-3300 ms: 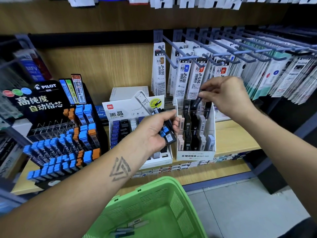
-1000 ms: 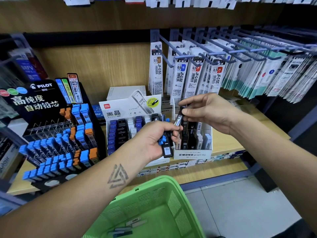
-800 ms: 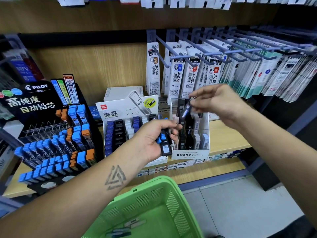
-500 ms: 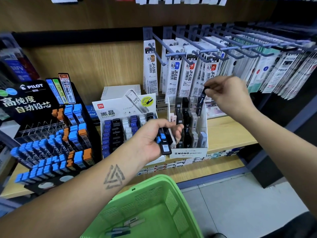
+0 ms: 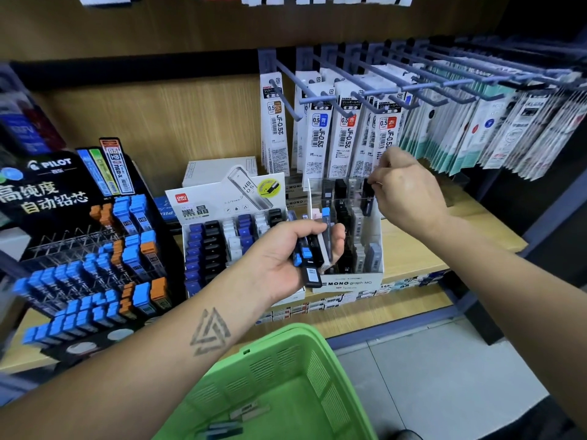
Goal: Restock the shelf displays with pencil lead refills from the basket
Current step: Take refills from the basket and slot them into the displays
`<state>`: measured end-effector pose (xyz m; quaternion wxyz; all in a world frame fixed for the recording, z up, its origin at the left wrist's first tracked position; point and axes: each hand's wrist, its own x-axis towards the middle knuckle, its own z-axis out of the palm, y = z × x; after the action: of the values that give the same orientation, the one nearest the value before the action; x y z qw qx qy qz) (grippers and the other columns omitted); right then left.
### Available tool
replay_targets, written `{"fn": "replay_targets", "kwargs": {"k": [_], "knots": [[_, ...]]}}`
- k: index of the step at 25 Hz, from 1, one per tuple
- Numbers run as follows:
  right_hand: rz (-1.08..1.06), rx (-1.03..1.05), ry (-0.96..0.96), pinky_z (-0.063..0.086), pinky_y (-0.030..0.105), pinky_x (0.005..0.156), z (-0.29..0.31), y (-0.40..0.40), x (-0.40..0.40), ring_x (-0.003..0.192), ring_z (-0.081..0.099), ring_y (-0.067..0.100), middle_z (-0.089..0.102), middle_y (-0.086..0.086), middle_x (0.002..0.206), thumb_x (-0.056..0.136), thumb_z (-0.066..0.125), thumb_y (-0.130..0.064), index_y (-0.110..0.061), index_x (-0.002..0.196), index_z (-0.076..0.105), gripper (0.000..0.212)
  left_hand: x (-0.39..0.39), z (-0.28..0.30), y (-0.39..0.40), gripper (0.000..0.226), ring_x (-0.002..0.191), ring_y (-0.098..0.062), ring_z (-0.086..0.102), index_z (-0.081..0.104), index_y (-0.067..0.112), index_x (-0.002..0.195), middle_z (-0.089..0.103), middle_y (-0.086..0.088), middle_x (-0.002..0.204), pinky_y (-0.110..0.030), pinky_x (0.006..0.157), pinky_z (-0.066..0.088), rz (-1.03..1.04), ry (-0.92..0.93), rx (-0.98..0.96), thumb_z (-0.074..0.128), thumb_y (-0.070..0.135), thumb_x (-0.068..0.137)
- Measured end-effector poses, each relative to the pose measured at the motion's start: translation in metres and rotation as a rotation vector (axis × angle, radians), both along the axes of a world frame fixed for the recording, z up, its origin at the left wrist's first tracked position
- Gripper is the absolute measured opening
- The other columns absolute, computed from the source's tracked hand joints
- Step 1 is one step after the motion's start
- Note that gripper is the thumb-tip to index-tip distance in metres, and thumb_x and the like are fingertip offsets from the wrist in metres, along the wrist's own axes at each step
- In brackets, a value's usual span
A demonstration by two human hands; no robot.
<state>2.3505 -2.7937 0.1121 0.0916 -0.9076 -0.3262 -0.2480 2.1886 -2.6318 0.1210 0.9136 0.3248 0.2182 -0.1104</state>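
**One refill going into the MONO box, a handful still to place**

Two displays flank your work on the shelf (image 5: 413,249): the white MONO box (image 5: 349,282) sits just right of the Deli tray (image 5: 222,236), with the green basket (image 5: 286,376) below, a few refills left in it. Your left hand (image 5: 286,258) is curled round a bunch of lead refills (image 5: 313,249), in front of the box. Your right hand (image 5: 406,192), the nearer one to the back slots, pinches a single black refill (image 5: 367,198) upright, long axis vertical, over the box's rear right corner. Judging by that, lower it straight down.
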Motion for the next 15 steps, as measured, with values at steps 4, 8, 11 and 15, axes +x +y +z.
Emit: {"fn": "replay_targets", "kwargs": {"k": [4, 8, 11, 15], "knots": [[0.182, 0.374, 0.669, 0.054, 0.037, 0.073, 0.021, 0.022, -0.032, 0.080, 0.067, 0.026, 0.071, 0.002, 0.086, 0.094, 0.067, -0.019, -0.013, 0.104, 0.076, 0.015, -0.001, 0.002, 0.003, 0.020, 0.063, -0.022, 0.069, 0.061, -0.006, 0.110, 0.071, -0.017, 0.081, -0.028, 0.059, 0.060, -0.007, -0.009, 0.056, 0.047, -0.003, 0.096], [0.398, 0.672, 1.345, 0.055, 0.031, 0.067, 0.027, 0.031, -0.059, 0.061, 0.064, 0.018, 0.066, 0.010, 0.066, 0.088, 0.069, -0.003, 0.010, 0.106, 0.068, 0.022, -0.003, 0.005, 0.005, 0.018, 0.063, -0.023, 0.071, 0.064, -0.005, 0.099, 0.070, -0.019, 0.077, -0.032, 0.060, 0.061, 0.003, -0.046, 0.082, 0.046, -0.004, 0.096], [0.376, 0.830, 1.374, 0.054, 0.022, 0.062, 0.030, 0.034, -0.058, 0.064, 0.062, 0.016, 0.066, 0.012, 0.075, 0.083, 0.069, 0.003, 0.012, 0.104, 0.066, 0.023, -0.005, 0.007, 0.006, 0.019, 0.069, -0.026, 0.074, 0.063, -0.005, 0.107, 0.072, -0.021, 0.083, -0.044, 0.064, 0.063, 0.011, -0.055, 0.064, 0.048, -0.003, 0.096], [0.396, 0.899, 1.352, 0.055, 0.020, 0.058, 0.036, 0.030, -0.053, 0.063, 0.064, 0.017, 0.067, 0.015, 0.079, 0.075, 0.075, -0.004, 0.007, 0.097, 0.068, 0.025, -0.008, 0.006, 0.011, 0.018, 0.064, -0.022, 0.071, 0.060, 0.001, 0.112, 0.072, -0.016, 0.083, -0.029, 0.051, 0.058, -0.035, -0.010, 0.114, 0.050, 0.002, 0.098]]}}
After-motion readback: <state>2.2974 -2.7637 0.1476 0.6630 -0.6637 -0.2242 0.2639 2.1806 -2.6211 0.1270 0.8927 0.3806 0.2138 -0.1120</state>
